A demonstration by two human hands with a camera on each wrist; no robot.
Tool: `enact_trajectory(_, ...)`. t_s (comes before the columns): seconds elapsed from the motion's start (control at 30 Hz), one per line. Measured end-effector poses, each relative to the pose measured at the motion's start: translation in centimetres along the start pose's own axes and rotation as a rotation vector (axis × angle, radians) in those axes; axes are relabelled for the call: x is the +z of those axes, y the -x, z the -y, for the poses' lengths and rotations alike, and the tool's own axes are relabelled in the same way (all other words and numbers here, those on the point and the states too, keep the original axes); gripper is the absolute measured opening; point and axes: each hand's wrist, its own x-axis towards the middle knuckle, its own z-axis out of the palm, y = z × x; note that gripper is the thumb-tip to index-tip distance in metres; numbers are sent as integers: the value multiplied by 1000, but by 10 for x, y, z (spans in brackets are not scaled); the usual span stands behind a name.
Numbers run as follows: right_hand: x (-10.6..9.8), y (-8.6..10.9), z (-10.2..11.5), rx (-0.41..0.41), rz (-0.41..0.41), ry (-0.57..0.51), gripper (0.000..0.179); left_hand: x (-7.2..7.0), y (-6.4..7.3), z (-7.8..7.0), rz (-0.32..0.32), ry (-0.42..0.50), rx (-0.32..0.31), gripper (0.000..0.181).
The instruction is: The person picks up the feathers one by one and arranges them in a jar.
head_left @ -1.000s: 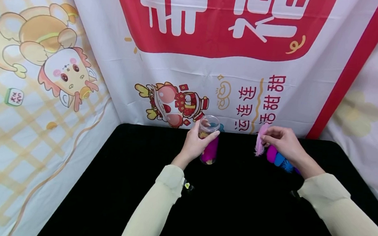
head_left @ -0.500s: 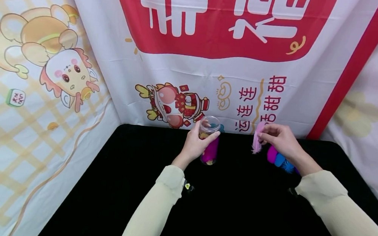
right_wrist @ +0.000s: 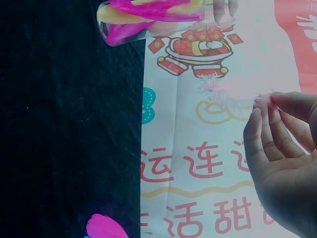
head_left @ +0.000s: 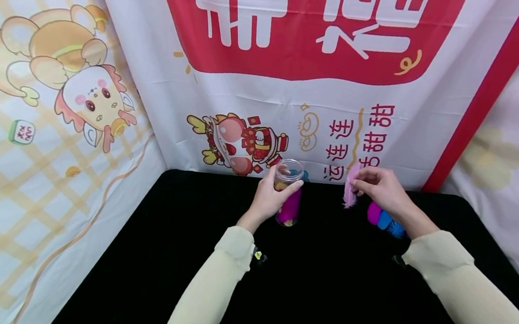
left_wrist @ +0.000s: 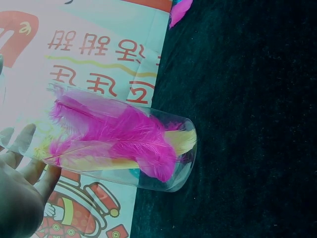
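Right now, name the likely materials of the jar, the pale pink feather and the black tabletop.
Jar: smooth, glossy clear plastic or glass; feathers show through its wall, and the look doesn't settle which.
Pale pink feather: real or imitation plume, soft-looking, matte; fine barbs fray into fluff.
Black tabletop: probably velvety cloth, matte; it shows lint-like specks and almost no shine.

Head view: from above the near side of the black table (head_left: pixel 322 293), facing forward and down to the far printed cloth (head_left: pixel 247 93); widest of the three. Left wrist view: close to the jar (left_wrist: pixel 185 168), turned on its side, scene right uppermost. Right wrist view: close to the right hand (right_wrist: pixel 287 173), turned the opposite way, scene left uppermost. Both wrist views share the jar and cloth.
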Motion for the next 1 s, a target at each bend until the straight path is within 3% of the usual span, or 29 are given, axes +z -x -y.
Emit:
enact_trajectory(0.43, 5, -4, 13, -2, 24, 42, 28, 1, 0, 1, -3, 2, -10, 68)
enact_trajectory(1.0, 11, -11, 23, -13, 25, 5, 27, 0, 1, 1, -10, -6, -6, 66)
